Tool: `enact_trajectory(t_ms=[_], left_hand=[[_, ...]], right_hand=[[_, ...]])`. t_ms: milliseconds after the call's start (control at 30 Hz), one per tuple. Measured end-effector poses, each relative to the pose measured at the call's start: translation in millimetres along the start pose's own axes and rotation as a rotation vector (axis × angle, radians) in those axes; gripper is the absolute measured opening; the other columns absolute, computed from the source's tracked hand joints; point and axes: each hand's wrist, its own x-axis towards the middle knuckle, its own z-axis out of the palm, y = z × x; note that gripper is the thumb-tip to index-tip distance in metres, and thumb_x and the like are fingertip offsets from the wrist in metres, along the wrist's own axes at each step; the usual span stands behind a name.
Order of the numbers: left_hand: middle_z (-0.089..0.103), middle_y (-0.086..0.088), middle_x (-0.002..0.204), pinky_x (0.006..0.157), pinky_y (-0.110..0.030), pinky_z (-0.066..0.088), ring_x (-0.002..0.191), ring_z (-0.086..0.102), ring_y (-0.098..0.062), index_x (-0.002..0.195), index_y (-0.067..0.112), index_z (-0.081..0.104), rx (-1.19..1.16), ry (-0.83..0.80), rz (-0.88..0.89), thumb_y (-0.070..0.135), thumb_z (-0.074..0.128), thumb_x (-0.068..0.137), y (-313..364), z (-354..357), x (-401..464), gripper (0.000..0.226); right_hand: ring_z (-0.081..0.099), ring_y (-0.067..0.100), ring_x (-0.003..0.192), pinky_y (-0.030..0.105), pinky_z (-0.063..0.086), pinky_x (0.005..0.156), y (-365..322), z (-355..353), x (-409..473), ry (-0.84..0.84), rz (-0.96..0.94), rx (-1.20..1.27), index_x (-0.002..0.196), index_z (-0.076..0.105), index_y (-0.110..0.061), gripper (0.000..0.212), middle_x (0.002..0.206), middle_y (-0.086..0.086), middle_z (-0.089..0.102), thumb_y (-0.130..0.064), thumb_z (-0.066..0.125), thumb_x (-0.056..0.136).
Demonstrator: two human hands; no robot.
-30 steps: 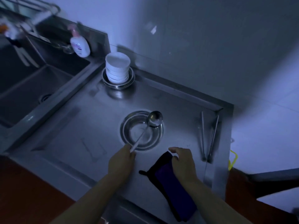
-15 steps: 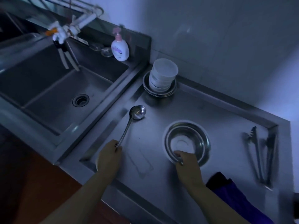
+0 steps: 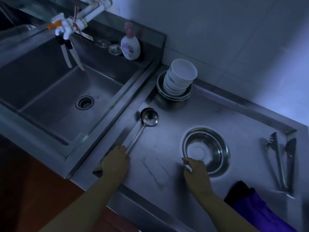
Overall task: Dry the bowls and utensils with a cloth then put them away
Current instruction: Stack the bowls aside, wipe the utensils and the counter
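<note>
Tongs [image 3: 282,163] lying by worktop's [image 3: 167,144] right edge, cloth [image 3: 254,205] at front. Left hand [image 3: 115,162] gripping ladle [image 3: 147,122] handle; right hand [image 3: 196,169] hovering relaxed, fingers apart, beside bowl [image 3: 206,150].

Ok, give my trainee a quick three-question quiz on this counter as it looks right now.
1. True or false: the ladle lies inside the steel bowl.
2. Which hand is on the ladle's handle: A) left hand B) right hand C) neither?
3. Fill in: the white bowls are stacked on a pile of steel ______.

Key
1. False: it lies on the counter, near the sink, apart from the bowl.
2. A: it grips the handle's end; the right hand is at the bowl's near rim, its grip unclear.
3. Plates (shallow steel dishes); the tongs and cloth lie to the right.
</note>
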Motion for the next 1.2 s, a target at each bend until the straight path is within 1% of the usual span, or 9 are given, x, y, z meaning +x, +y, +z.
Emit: enact_trajectory(t_ms=[233,433,600,767,867,933,1000,1100,1200], left_hand=[[0.052,-0.005,0.113,0.077,-0.030,0.045,0.101,0.051,-0.020,0.111,0.013,0.053,0.078,0.009,0.091,0.028,0.052,0.091,-5,-2,0,0.025],[0.053,-0.007,0.117,0.080,-0.029,0.045,0.105,0.051,-0.022,0.118,0.012,0.049,0.168,0.015,0.109,0.030,0.054,0.091,4,-12,-4,0.034],[0.063,-0.023,0.094,0.067,-0.042,0.049,0.084,0.060,-0.038,0.103,-0.005,0.063,0.155,0.080,0.263,0.006,0.076,0.067,37,-23,-12,0.040],[0.057,-0.020,0.117,0.084,-0.041,0.044,0.102,0.053,-0.035,0.121,0.000,0.055,0.115,0.066,0.423,0.009,0.063,0.079,89,-12,-10,0.044],[0.057,-0.016,0.117,0.083,-0.040,0.044,0.103,0.053,-0.033,0.121,0.004,0.056,0.095,0.043,0.529,0.013,0.065,0.077,129,1,-18,0.046],[0.063,-0.016,0.102,0.071,-0.040,0.048,0.088,0.059,-0.035,0.108,0.003,0.064,0.080,0.005,0.635,0.008,0.074,0.065,158,11,-28,0.045],[0.065,-0.015,0.093,0.064,-0.037,0.051,0.078,0.062,-0.033,0.102,0.004,0.067,0.084,-0.018,0.723,0.009,0.081,0.057,185,22,-38,0.047],[0.066,-0.010,0.088,0.060,-0.032,0.052,0.073,0.064,-0.027,0.100,0.008,0.069,0.094,-0.034,0.835,0.014,0.084,0.053,227,42,-53,0.050],[0.061,-0.009,0.097,0.072,-0.035,0.046,0.085,0.059,-0.028,0.113,0.012,0.063,0.075,-0.105,0.901,0.017,0.071,0.072,276,67,-65,0.042]], right_hand=[[0.050,0.016,0.110,0.015,0.030,0.091,5,7,-2,0.032,0.038,0.003,0.119,0.063,-0.013,0.044,0.107,0.001,0.055,0.008,0.051,0.082],[0.051,0.023,0.108,0.023,0.033,0.093,22,-2,-8,0.066,-0.013,-0.050,0.117,0.065,-0.009,0.045,0.110,0.008,0.061,0.011,0.053,0.079],[0.062,0.037,0.080,0.043,0.053,0.074,48,-34,-31,0.219,-0.185,-0.262,0.099,0.072,-0.002,0.046,0.090,0.012,0.070,0.004,0.049,0.059],[0.065,0.040,0.078,0.046,0.055,0.067,101,-73,-73,0.256,-0.055,-0.528,0.095,0.074,-0.005,0.042,0.095,0.017,0.068,0.004,0.075,0.054],[0.064,0.042,0.082,0.048,0.054,0.068,140,-87,-102,0.255,-0.011,-0.615,0.105,0.072,-0.011,0.036,0.100,0.022,0.066,-0.027,0.066,0.073],[0.054,0.043,0.104,0.050,0.046,0.085,160,-93,-115,0.206,-0.020,-0.660,0.120,0.058,-0.022,0.048,0.112,0.025,0.063,-0.049,0.028,0.095],[0.027,0.039,0.134,0.049,0.024,0.104,173,-97,-117,0.129,-0.062,-0.707,0.129,0.042,-0.026,0.056,0.135,0.023,0.048,-0.056,0.009,0.096],[-0.011,0.027,0.145,0.051,0.009,0.108,183,-103,-107,-0.001,-0.044,-0.710,0.136,0.036,-0.031,0.060,0.151,0.014,0.023,-0.062,0.008,0.093],[-0.006,0.029,0.145,0.056,0.015,0.107,196,-103,-102,-0.045,-0.001,-0.626,0.139,0.037,-0.035,0.061,0.149,0.015,0.034,-0.066,0.031,0.086]])
